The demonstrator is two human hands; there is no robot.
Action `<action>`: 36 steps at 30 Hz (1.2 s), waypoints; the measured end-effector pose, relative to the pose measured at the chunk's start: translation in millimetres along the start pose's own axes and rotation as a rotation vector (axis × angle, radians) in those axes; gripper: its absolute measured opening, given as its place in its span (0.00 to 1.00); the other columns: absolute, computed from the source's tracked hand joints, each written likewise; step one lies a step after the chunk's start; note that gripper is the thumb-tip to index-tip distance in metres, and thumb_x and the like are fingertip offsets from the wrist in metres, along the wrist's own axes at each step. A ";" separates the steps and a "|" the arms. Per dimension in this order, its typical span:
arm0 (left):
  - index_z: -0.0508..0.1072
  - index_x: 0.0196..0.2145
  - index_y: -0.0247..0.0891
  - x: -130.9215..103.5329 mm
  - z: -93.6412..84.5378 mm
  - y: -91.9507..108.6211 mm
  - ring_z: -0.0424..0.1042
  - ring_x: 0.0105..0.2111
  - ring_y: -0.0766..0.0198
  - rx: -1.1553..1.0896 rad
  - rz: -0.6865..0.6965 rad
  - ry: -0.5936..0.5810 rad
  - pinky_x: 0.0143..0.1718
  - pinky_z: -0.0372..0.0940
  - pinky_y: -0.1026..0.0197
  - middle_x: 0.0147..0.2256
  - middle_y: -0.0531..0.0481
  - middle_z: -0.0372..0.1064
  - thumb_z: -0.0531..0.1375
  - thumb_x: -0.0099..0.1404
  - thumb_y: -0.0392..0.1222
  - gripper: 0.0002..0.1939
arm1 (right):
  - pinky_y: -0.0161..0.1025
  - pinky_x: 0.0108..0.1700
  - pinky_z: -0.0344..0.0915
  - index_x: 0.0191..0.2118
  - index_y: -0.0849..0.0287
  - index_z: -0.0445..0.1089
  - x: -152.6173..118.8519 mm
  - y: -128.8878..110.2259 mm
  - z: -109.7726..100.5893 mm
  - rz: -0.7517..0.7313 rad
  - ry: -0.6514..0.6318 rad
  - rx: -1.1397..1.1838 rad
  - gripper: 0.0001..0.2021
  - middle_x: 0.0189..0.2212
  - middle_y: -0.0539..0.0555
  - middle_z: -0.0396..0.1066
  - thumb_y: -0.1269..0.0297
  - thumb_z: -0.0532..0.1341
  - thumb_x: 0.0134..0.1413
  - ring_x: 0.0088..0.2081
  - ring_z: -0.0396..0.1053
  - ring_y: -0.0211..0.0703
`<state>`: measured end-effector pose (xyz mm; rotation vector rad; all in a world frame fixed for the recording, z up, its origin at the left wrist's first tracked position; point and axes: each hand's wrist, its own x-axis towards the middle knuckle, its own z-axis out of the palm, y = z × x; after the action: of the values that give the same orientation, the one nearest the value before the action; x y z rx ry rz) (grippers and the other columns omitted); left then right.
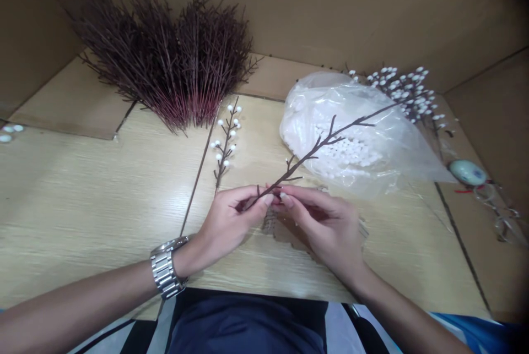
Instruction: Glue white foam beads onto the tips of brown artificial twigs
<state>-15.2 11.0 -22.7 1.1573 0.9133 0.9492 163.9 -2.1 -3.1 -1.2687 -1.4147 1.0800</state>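
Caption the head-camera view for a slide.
The left hand grips a dark twig, right hand close by, with a plastic bag of white beads and piled twigs beyond.

Legible text: none, as viewed from where I stand. The glossy, pale green oval object [468,172] at right bears a dark marking too small and blurred to resolve as a letter, number or sign. The silver metal-link wristwatch [165,271] presents its dial too obliquely for any figures to be read. The clear plastic bag [407,150] and the brown cardboard wall [297,12] show no readable print.
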 end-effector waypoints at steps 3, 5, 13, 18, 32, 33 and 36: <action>0.83 0.47 0.40 1.1 0.5 0.0 0.78 0.38 0.66 -0.004 -0.004 0.002 0.40 0.71 0.71 0.39 0.50 0.83 0.62 0.72 0.41 0.11 | 0.30 0.38 0.79 0.43 0.44 0.82 0.0 -0.1 0.0 0.000 -0.010 -0.013 0.12 0.40 0.46 0.83 0.70 0.67 0.58 0.38 0.82 0.38; 0.83 0.47 0.40 1.0 1.2 -0.1 0.78 0.37 0.66 -0.005 0.002 0.006 0.39 0.70 0.71 0.38 0.50 0.82 0.62 0.71 0.41 0.11 | 0.30 0.38 0.79 0.44 0.44 0.81 -0.2 0.1 0.1 -0.001 -0.016 -0.020 0.12 0.40 0.46 0.83 0.70 0.67 0.58 0.37 0.82 0.38; 0.83 0.47 0.39 -0.6 0.0 -1.1 0.74 0.33 0.68 0.027 -0.005 0.008 0.34 0.68 0.71 0.37 0.50 0.82 0.62 0.71 0.43 0.12 | 0.30 0.38 0.79 0.44 0.45 0.81 -2.5 1.2 3.5 0.007 0.018 0.020 0.12 0.39 0.46 0.83 0.70 0.67 0.59 0.36 0.82 0.38; 0.83 0.46 0.37 -0.4 -0.4 -1.5 0.72 0.31 0.67 0.039 -0.020 0.018 0.33 0.66 0.69 0.36 0.48 0.81 0.63 0.71 0.45 0.12 | 0.30 0.39 0.79 0.44 0.46 0.81 -3.5 2.0 4.7 0.024 0.021 0.053 0.12 0.39 0.46 0.83 0.71 0.67 0.59 0.36 0.82 0.38; 0.82 0.44 0.36 -1.2 -1.0 -1.5 0.72 0.34 0.63 0.042 -0.068 0.007 0.35 0.67 0.64 0.36 0.47 0.79 0.62 0.71 0.46 0.13 | 0.32 0.38 0.80 0.43 0.48 0.81 -2.2 1.7 4.1 0.058 0.017 0.035 0.10 0.39 0.48 0.83 0.69 0.67 0.59 0.36 0.82 0.40; 0.82 0.44 0.35 -1.2 -1.1 -1.7 0.72 0.34 0.62 0.046 -0.069 0.009 0.35 0.67 0.64 0.35 0.47 0.79 0.62 0.71 0.46 0.13 | 0.33 0.38 0.80 0.43 0.48 0.81 -2.3 1.2 4.2 0.057 0.017 0.029 0.10 0.39 0.48 0.83 0.70 0.67 0.59 0.36 0.82 0.40; 0.82 0.42 0.35 -1.7 -0.8 -2.2 0.72 0.33 0.62 0.053 -0.064 0.009 0.35 0.67 0.63 0.34 0.48 0.78 0.62 0.71 0.47 0.13 | 0.34 0.38 0.81 0.43 0.48 0.81 -2.6 0.1 4.3 0.040 0.021 0.004 0.10 0.39 0.49 0.83 0.70 0.67 0.59 0.36 0.82 0.41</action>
<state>-16.3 9.4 -24.8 1.1631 0.9822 0.8838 159.8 -4.8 -4.2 -1.3070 -1.3758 1.0928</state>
